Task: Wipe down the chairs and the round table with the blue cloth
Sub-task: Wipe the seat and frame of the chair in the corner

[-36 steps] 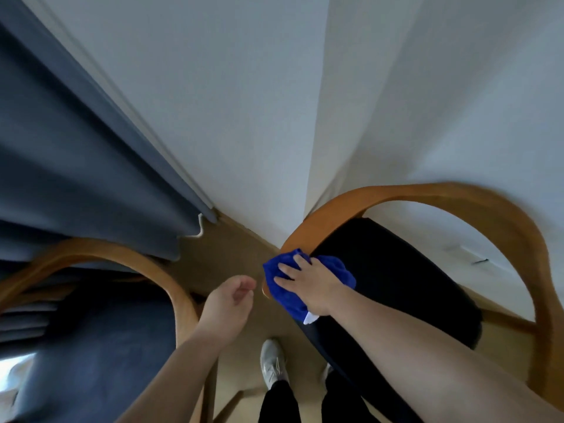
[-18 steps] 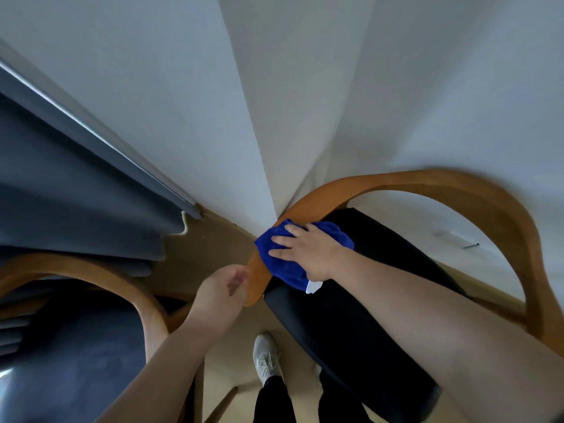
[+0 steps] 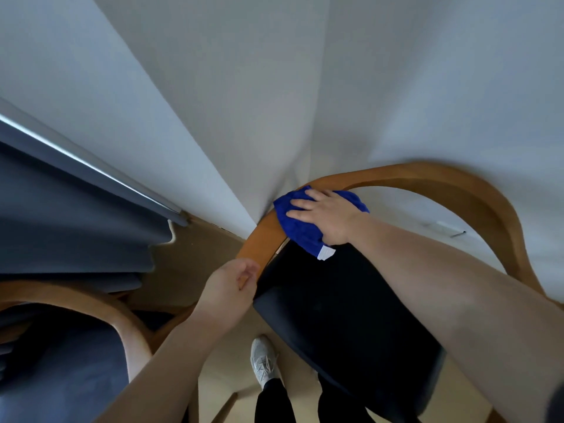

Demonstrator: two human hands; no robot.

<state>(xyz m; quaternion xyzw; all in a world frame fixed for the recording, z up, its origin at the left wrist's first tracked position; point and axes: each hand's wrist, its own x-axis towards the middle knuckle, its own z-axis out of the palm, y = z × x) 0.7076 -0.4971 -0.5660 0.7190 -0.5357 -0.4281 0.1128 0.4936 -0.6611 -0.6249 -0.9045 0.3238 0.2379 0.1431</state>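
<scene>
A chair with a bent wooden frame (image 3: 457, 184) and a black seat (image 3: 335, 315) stands in the room's corner, right of centre. The blue cloth (image 3: 302, 236), with a white tag, lies over the left bend of the frame. My right hand (image 3: 329, 218) presses flat on the cloth with straight fingers. My left hand (image 3: 227, 286) is at the lower end of the same wooden arm, fingers curled round its tip. The round table is out of sight.
A second wooden chair (image 3: 91, 303) with a blue-grey seat stands at the lower left. Grey curtains (image 3: 61, 224) hang behind it. White walls meet just behind the black chair. My shoe (image 3: 264, 361) is on the beige floor between the chairs.
My right hand has slid the cloth up along the wooden arm towards the chair's back. My left hand has moved from free air onto the arm's lower end.
</scene>
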